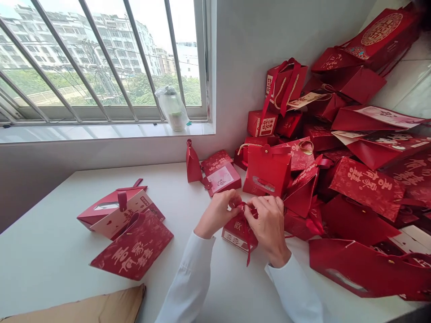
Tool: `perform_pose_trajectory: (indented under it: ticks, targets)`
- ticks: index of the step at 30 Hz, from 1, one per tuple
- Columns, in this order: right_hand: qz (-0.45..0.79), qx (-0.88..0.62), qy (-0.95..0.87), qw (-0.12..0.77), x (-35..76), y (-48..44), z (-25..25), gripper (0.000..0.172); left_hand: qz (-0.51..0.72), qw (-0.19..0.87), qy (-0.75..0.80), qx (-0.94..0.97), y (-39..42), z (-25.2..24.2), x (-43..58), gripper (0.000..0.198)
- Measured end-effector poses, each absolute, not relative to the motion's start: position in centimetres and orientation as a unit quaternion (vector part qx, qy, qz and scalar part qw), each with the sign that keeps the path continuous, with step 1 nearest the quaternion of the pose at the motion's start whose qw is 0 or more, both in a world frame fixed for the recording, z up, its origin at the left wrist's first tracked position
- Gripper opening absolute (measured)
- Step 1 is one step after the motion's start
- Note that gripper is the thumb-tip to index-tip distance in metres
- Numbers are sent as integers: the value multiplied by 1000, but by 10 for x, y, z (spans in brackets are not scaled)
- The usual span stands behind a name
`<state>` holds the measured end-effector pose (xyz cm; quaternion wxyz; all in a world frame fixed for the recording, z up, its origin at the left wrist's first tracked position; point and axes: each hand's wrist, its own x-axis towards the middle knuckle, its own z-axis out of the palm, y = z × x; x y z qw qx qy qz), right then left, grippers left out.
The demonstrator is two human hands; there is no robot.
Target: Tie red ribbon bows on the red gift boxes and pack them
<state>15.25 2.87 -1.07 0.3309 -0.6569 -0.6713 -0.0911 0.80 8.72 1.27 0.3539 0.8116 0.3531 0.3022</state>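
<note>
A small red gift box (235, 233) with a red ribbon (248, 251) sits on the white table (50, 251) in front of me. My left hand (217, 213) and my right hand (267, 224) meet above the box, fingers pinched on the ribbon at its top. A ribbon tail hangs down the box's near side. Both arms wear white sleeves.
A big heap of red gift bags and boxes (353, 148) fills the right side up to the wall. Flattened red boxes (124, 224) lie at the left, a brown sheet (87, 309) at the near edge. A plastic-wrapped jar (173, 110) stands on the windowsill.
</note>
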Motion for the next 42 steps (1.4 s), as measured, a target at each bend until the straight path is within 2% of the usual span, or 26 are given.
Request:
perform_pose_trajectory:
  ticks: [2,3,6,9,15,19,24,31,37,42]
  targets:
    - [-120,-656,-668,330,150,27,-10,14,271,415,335,801,88,20,-1,4]
    - [-128,-654,-668,331,149,26,-10,14,267,436,336,791,88,22,-4,7]
    - [-138,-645,-672,338,147,23,-10,14,283,440,362,772,89,25,-6,12]
    - [-141,-633,-677,347,147,20,-10,13,289,401,346,797,90,20,0,8]
    - [-135,-625,-681,356,148,16,-10,12,310,252,329,856,90,8,21,18]
    - [-67,-607,-688,392,152,15,-10,14,302,173,356,867,89,5,27,23]
    - [65,-623,-626,465,168,14,-15,22,351,226,358,835,92,4,21,19]
    - [192,-660,-577,442,174,11,-19,37,331,242,381,828,100,-4,14,8]
    - [192,-642,-608,425,165,11,-11,19,236,243,431,837,95,2,11,19]
    - [182,-661,-590,426,163,6,-14,21,220,240,450,832,94,2,13,27]
